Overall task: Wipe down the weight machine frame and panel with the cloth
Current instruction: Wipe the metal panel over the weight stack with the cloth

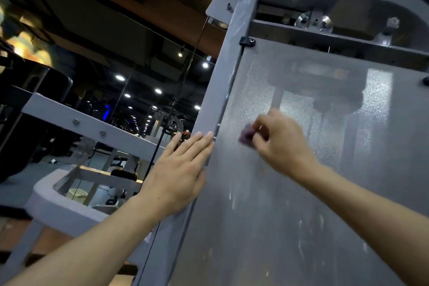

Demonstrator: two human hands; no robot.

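Now, head view: right hand (278, 144) pinches a small crumpled purple cloth (246, 135) against the frosted grey translucent panel (290, 193); left hand (178, 169) lies flat, fingers straight, on the grey painted steel frame post (222, 72), left of the cloth. Post runs upward, tilted; no containers.
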